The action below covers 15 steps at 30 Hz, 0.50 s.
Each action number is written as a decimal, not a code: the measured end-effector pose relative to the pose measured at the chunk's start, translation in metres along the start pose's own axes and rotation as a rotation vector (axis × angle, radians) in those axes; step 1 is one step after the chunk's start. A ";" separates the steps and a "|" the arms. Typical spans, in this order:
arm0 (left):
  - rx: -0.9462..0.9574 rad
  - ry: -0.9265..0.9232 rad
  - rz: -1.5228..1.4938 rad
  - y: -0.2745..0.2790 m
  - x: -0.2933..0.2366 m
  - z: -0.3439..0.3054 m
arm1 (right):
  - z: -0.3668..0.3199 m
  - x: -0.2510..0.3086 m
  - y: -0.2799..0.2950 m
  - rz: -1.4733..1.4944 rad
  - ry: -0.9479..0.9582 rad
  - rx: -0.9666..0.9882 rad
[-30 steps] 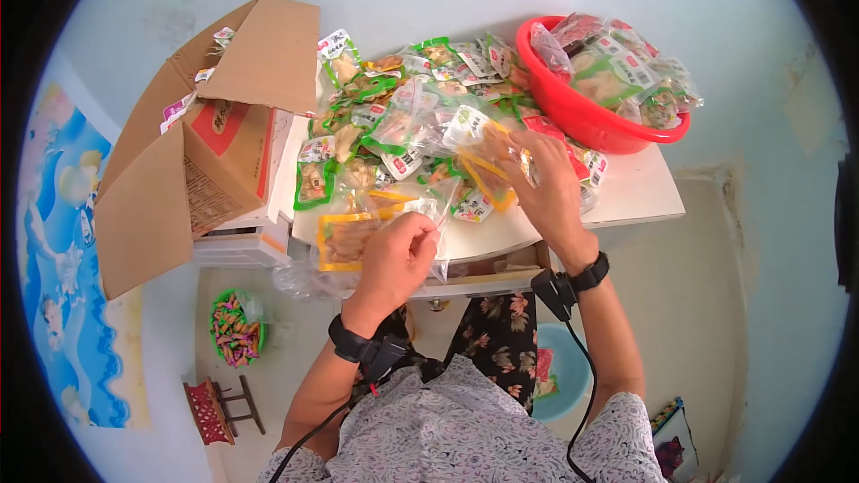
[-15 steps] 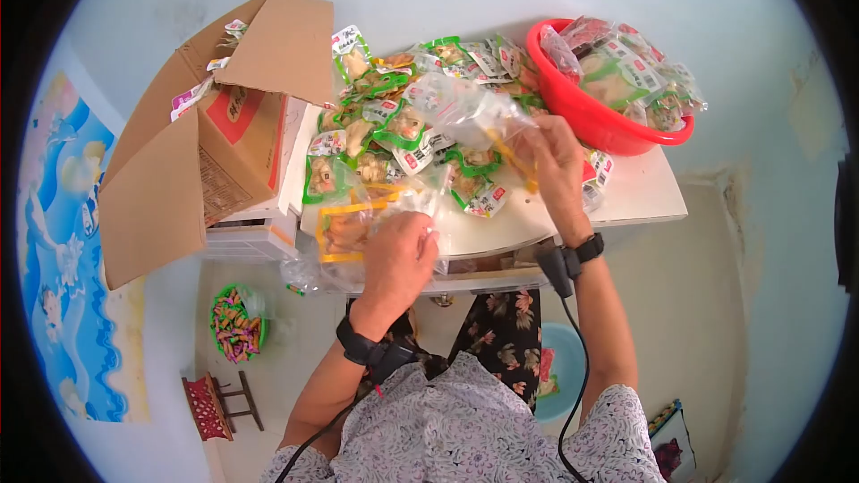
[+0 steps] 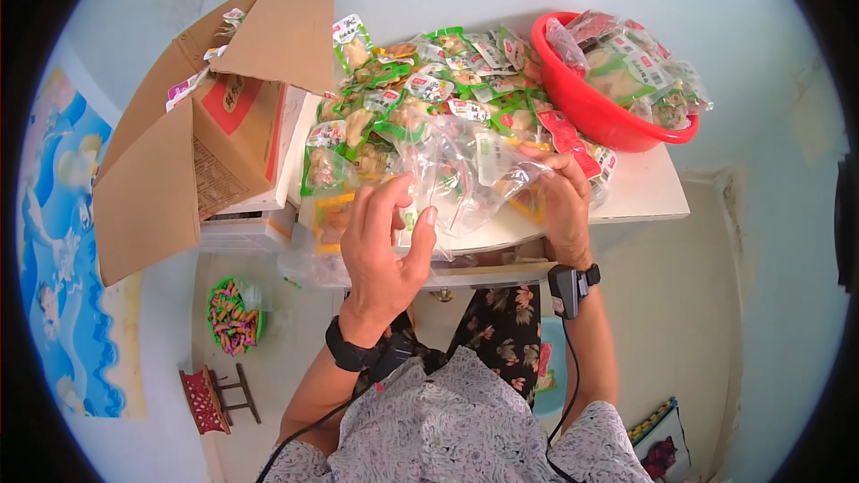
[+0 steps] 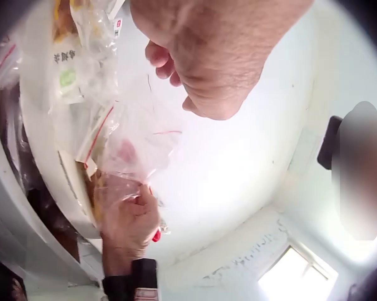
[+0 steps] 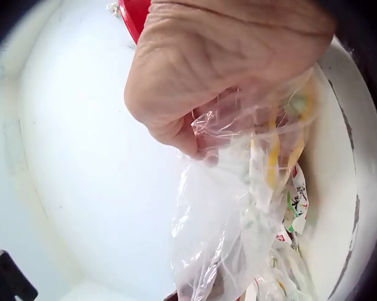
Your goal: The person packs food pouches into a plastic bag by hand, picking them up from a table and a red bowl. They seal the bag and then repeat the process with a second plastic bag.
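Note:
My right hand (image 3: 567, 210) pinches a clear plastic bag (image 3: 470, 183) by its right end. A yellow-edged packet (image 3: 530, 204) shows against that end; whether it is inside is unclear. Left of the bag is my left hand (image 3: 383, 246), thumb and fingers apart and bent, with nothing plainly gripped. In the left wrist view the clear bag (image 4: 141, 141) stretches up from the right hand (image 4: 130, 222), below my left hand (image 4: 204, 53). The right wrist view has the bag (image 5: 207, 213) hanging from my right fingers. Another yellow-edged packet (image 3: 331, 219) lies beyond my left hand.
Many green-edged food packets (image 3: 358, 125) are heaped on the white table (image 3: 640, 192). A red basin (image 3: 595, 112) full of bagged packets stands at the right, an open cardboard box (image 3: 148, 206) at the left. Below the table edge is a partly open drawer (image 3: 483, 275).
My left hand has come off the yellow-edged packet's bag and opened, moving up. The clear bag in my right hand has swung down and left, between the hands.

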<state>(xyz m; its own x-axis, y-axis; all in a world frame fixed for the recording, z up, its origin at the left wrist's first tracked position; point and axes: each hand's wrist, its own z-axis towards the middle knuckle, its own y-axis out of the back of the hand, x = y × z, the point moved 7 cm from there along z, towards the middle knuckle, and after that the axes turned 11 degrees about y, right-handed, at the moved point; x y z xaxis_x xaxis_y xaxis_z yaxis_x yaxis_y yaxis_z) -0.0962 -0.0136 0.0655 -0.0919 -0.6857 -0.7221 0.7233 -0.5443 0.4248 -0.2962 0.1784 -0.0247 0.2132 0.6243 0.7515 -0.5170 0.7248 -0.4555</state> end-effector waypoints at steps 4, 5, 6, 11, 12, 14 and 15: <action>0.079 0.100 -0.242 -0.016 0.022 0.010 | -0.006 0.007 -0.003 -0.057 0.077 0.000; 0.112 0.220 -0.295 -0.023 0.028 0.011 | -0.006 0.012 -0.004 -0.107 0.109 0.009; 0.147 0.342 -0.349 -0.030 0.034 0.011 | -0.008 0.017 -0.005 -0.145 0.118 -0.011; 0.145 0.134 0.002 -0.051 0.020 0.023 | -0.030 0.032 0.007 -0.421 0.118 -0.110; 0.121 0.003 0.114 -0.056 0.015 0.023 | -0.033 0.030 0.009 -0.435 0.104 -0.124; 0.251 -0.019 0.091 -0.076 0.023 0.025 | -0.039 0.026 0.015 -0.464 0.073 -0.161; 0.323 -0.033 0.077 -0.086 0.024 0.023 | -0.042 0.023 0.021 -0.506 0.075 -0.176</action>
<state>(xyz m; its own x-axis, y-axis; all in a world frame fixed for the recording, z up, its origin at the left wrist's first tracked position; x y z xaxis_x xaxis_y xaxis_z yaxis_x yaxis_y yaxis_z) -0.1763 0.0054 0.0247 -0.0711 -0.7432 -0.6652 0.4754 -0.6116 0.6324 -0.2675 0.2201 -0.0369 0.4611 0.1993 0.8647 -0.1890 0.9742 -0.1237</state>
